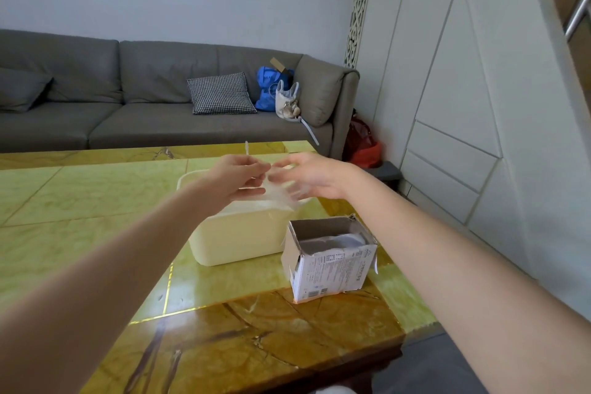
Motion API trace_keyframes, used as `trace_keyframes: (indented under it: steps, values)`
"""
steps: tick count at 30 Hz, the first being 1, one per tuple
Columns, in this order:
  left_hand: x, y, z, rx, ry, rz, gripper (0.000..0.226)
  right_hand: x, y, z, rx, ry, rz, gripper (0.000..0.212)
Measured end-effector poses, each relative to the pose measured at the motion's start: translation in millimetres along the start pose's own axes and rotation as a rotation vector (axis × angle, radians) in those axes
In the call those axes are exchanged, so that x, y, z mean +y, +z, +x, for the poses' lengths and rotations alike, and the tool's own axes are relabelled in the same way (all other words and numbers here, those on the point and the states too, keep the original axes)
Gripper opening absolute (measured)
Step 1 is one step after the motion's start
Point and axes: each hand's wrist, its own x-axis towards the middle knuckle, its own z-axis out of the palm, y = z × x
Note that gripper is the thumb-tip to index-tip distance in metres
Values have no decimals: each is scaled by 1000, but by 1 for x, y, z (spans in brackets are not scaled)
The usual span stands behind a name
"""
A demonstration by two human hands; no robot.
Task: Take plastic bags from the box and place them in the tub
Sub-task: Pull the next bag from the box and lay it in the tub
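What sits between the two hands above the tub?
In the head view, a clear plastic bag stretches between the left hand and right hand, over the cream tub.

Home living room, grey sofa, checked cushion, marble-patterned table

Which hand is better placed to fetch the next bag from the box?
Right, probably. The right hand hovers above the cream plastic tub, on the side where the open cardboard box stands. The left hand pinches the clear plastic bag and lies farther from the box.
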Motion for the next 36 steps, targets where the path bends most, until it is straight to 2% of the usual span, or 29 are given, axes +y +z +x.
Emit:
trace_keyframes:
  steps: [3,5,8,10,13,17,18,20,21,22,23,24,25,27,28,32,34,36]
  values:
    - [3,-11,3,37,16,-61,13,2,0,2,105,12,83,49]
    - [5,-17,5,75,57,-64,19,4,-1,5,273,-16,119,49]
    - [8,-27,8,210,95,-52,23,3,-9,7,531,-70,329,21]
    - [8,-34,12,299,117,10,22,3,-14,5,647,-93,352,28]
    - [4,-43,20,407,171,246,12,5,-14,10,678,-132,243,43]
    - [-9,-55,27,597,92,585,35,15,-3,33,637,-147,-18,41]
    - [-12,-56,27,646,124,706,38,18,0,40,623,-150,-74,42]
    - [-16,-56,27,685,301,923,38,20,4,55,599,-163,-165,45]
    - [-18,-54,27,646,420,1025,36,21,6,61,586,-166,-217,46]
    - [-22,-53,30,535,521,1139,33,22,7,67,567,-166,-279,46]
    - [-26,-52,34,357,561,1262,29,24,9,75,544,-163,-351,46]
    - [-31,-51,40,152,520,1375,27,26,10,81,520,-159,-429,46]
    - [-35,-50,44,-43,408,1458,26,27,11,86,493,-158,-505,47]
    - [-42,-47,54,-274,105,1471,26,31,13,97,414,-157,-635,52]
    - [-42,-45,55,-320,7,1441,27,31,14,96,371,-161,-706,55]
    - [-52,-43,71,-433,-123,1362,30,38,14,105,202,-161,-966,58]
    - [-57,-47,78,-373,-126,1338,27,43,14,105,160,-142,-1042,51]
    - [-58,-53,81,-291,-128,1436,26,47,15,108,143,-117,-1127,41]
